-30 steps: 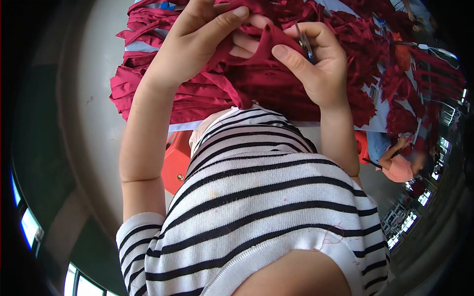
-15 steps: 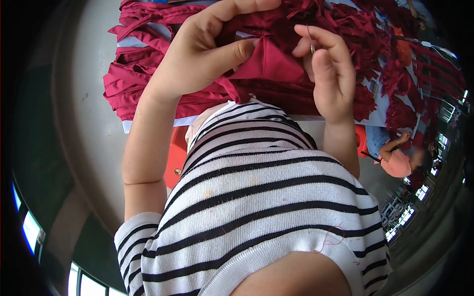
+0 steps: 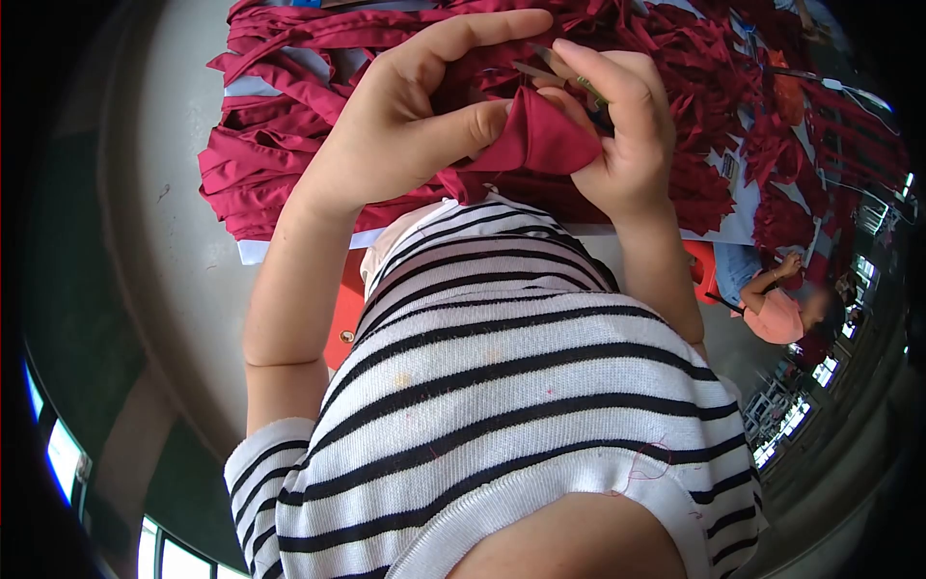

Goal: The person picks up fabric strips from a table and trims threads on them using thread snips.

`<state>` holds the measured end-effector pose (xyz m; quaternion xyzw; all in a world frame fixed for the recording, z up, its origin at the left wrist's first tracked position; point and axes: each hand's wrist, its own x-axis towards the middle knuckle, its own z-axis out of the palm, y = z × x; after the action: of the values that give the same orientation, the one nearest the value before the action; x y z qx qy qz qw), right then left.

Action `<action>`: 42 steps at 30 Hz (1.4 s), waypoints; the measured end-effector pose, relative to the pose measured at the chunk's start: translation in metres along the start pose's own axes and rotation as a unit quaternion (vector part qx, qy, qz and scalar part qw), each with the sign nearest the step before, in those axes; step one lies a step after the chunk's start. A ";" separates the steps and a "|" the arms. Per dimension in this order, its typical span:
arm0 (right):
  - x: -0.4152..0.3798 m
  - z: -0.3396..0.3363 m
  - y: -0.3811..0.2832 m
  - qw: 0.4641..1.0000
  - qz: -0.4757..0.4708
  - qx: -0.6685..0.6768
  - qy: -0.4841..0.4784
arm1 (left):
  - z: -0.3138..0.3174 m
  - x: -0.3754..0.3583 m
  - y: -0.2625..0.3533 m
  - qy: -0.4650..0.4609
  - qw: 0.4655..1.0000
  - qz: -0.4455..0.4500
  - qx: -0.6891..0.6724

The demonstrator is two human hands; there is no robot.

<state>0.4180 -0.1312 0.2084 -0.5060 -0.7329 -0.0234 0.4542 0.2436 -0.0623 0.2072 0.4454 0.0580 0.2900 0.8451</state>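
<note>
A folded piece of maroon fabric (image 3: pixel 545 137) is held up over the table, with its edge against the thumb of my left hand (image 3: pixel 405 111). That hand's index finger stretches out above the cloth, and its other fingertips are hidden behind it. My right hand (image 3: pixel 627 135) is closed round a small pair of thread snips (image 3: pixel 536 74), whose pointed blades face left just over the top edge of the fabric. The cloth's right side lies against the right palm. Most of the snips' body is covered by the fingers.
Heaps of maroon fabric strips (image 3: pixel 260 145) cover the white table (image 3: pixel 253 253). A red stool (image 3: pixel 344 318) is under me. To the right, a person in a pink top (image 3: pixel 772 317) sits by more maroon pieces. A white cable (image 3: pixel 854 92) is at the upper right.
My right hand has moved left and up to the fabric, and its fingers have closed. The snips' blades now show over the cloth's edge. The fabric's right side has folded up.
</note>
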 end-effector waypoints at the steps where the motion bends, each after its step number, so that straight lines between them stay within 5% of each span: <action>1: 0.000 0.002 0.002 1.000 -0.003 0.003 0.006 | 0.000 0.000 -0.001 -0.001 1.000 0.000 -0.003; 23: -0.009 -0.002 0.001 0.999 0.017 -0.035 0.004 | 0.004 -0.003 -0.004 0.032 0.999 0.012 -0.023; 26: -0.008 -0.008 -0.001 0.977 0.159 0.143 -0.024 | 0.009 -0.002 -0.004 0.057 0.998 0.027 0.029; 30: 0.014 -0.038 -0.012 0.875 0.360 0.277 -0.165 | 0.011 -0.006 0.000 0.064 0.988 0.014 0.140; 37: 0.047 -0.060 -0.033 0.904 0.275 0.060 -0.322 | 0.017 -0.005 -0.011 0.088 0.949 0.063 0.296; 42: 0.060 -0.054 -0.049 0.909 0.222 -0.034 -0.351 | 0.019 -0.006 -0.015 0.076 0.923 0.090 0.367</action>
<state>0.4114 -0.1384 0.3024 -0.6465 -0.7123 0.2322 0.1441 0.2518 -0.0856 0.2061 0.7043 0.1839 0.3558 0.5862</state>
